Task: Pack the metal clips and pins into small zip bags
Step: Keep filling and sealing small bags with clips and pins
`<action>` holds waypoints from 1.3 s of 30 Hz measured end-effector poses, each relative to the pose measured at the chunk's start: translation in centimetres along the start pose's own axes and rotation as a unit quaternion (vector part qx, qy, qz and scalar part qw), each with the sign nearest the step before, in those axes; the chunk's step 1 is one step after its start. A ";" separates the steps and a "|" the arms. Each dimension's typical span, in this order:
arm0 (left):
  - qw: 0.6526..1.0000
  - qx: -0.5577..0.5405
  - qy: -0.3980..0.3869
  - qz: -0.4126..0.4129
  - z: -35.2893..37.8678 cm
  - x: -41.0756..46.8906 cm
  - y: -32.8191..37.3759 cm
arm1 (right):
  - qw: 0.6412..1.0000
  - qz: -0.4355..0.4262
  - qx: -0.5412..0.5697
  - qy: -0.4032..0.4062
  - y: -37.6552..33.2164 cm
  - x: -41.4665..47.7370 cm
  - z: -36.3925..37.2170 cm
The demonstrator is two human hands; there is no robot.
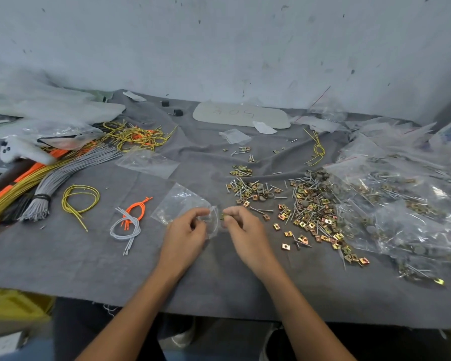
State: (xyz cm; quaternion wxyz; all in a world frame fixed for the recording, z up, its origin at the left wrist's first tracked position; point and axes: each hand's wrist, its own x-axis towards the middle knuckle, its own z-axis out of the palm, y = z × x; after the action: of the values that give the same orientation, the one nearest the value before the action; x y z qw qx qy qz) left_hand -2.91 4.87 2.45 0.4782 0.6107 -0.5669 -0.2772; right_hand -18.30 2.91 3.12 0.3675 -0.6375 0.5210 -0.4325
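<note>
Nearest me, my left hand point(185, 231) pinched the mouth of the zip bag point(180, 202), my right hand point(244, 229) a clip point(222, 217) just beside it; a sagging mouth could spill the clip onto the cloth point(102, 269).

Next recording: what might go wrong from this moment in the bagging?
The right hand pinches one small clip at the mouth of the limp zip bag that the left hand holds; it may miss and fall onto the grey cloth. The loose pile of clips and pins lies close by that hand; a sweep might scatter it.
</note>
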 end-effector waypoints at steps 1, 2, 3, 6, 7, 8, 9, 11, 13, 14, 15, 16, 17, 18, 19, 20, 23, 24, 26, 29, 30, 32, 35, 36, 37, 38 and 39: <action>1.000 0.002 -0.001 0.001 0.0 0.0 0.0 | 1.000 0.000 0.008 -0.006 -0.1 0.0 0.7; 1.000 0.000 -0.002 0.000 0.0 0.0 0.0 | 1.000 -0.005 0.002 -0.011 -0.1 -0.1 1.3; 1.000 -0.006 -0.002 0.000 0.1 0.1 -0.2 | 1.000 -0.018 -0.015 -0.015 0.0 -0.2 1.8; 1.000 -0.020 -0.001 0.004 0.2 0.2 -0.4 | 0.994 -0.078 -0.073 -0.009 0.6 -0.6 2.6; 1.000 -0.017 -0.002 0.004 0.2 0.3 -0.5 | 0.993 -0.089 -0.082 -0.003 0.6 -0.7 2.6; 1.000 -0.011 -0.005 0.003 0.1 0.3 -0.4 | 0.992 -0.096 -0.084 0.002 0.7 -0.7 2.6; 1.000 -0.010 -0.007 0.002 0.1 0.2 -0.4 | 0.991 -0.102 -0.084 0.005 0.6 -0.7 2.6; 1.000 -0.025 -0.008 -0.002 0.1 0.1 -0.3 | 0.992 -0.099 -0.075 -0.001 0.7 -0.8 2.5; 0.999 -0.032 -0.005 0.005 0.2 -0.1 -0.2 | 0.994 -0.085 -0.070 -0.006 0.7 -0.8 2.6; 1.000 -0.027 -0.005 0.007 0.1 -0.2 -0.1 | 0.994 -0.079 -0.072 -0.004 0.8 -0.9 2.6; 1.000 -0.019 -0.006 0.007 0.1 -0.1 -0.2 | 0.995 -0.075 -0.071 -0.003 0.8 -0.9 2.6; 1.000 -0.012 -0.006 0.006 0.0 -0.2 -0.1 | 0.995 -0.075 -0.068 0.001 0.8 -0.9 2.5; 1.000 -0.010 -0.006 0.006 0.0 -0.2 0.0 | 0.995 -0.077 -0.063 0.005 0.8 -0.9 2.5; 1.000 -0.009 -0.006 0.006 0.0 -0.2 0.0 | 0.995 -0.081 -0.059 0.008 0.8 -0.8 2.5; 1.000 -0.009 -0.006 0.006 0.0 -0.2 0.0 | 0.995 -0.083 -0.057 0.008 0.8 -0.9 2.4; 1.000 -0.010 -0.006 0.007 0.0 -0.3 0.0 | 0.995 -0.082 -0.055 0.005 0.8 -0.9 2.4; 1.000 -0.013 -0.004 0.008 0.0 -0.3 -0.2 | 0.997 -0.058 -0.048 0.003 0.9 -0.9 2.5; 1.000 -0.014 0.000 0.006 0.1 -0.2 -0.3 | 0.998 -0.047 -0.048 0.007 0.9 -0.8 2.4; 1.000 -0.013 0.005 0.006 0.1 -0.1 -0.4 | 0.998 -0.040 -0.049 0.005 1.0 -0.7 2.4; 1.000 -0.013 0.004 0.006 0.2 -0.1 -0.5 | 0.990 -0.085 -0.106 -0.032 0.7 -0.8 2.4; 1.000 -0.017 0.003 0.005 0.2 -0.1 -0.5 | 0.989 -0.095 -0.109 -0.031 0.7 -0.8 2.5; 1.000 -0.014 0.006 0.009 0.2 0.0 -0.5 | 0.992 -0.096 -0.084 0.002 0.5 -0.4 2.1; 1.000 0.000 0.015 0.012 0.4 0.1 -0.6 | 0.982 -0.096 -0.152 0.066 1.1 1.4 0.2; 1.000 -0.002 0.016 0.008 0.4 0.1 -0.6 | 0.974 -0.088 -0.198 0.066 1.4 2.3 -0.6; 1.000 -0.003 0.018 0.005 0.5 0.1 -0.6 | 0.965 -0.076 -0.246 0.055 1.6 3.3 -1.5; 1.000 -0.004 0.018 0.004 0.5 0.1 -0.6 | 0.953 -0.066 -0.294 0.035 1.9 4.1 -2.1; 1.000 -0.005 0.017 0.003 0.5 0.1 -0.7 | 0.939 -0.056 -0.340 0.011 2.0 5.0 -2.6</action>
State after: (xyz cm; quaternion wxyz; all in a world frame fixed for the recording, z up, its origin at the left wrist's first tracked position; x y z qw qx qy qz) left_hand -3.01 4.57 1.69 0.4919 0.6112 -0.5591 -0.2683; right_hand -21.02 -2.38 3.02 0.0979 -0.7479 0.6044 -0.2563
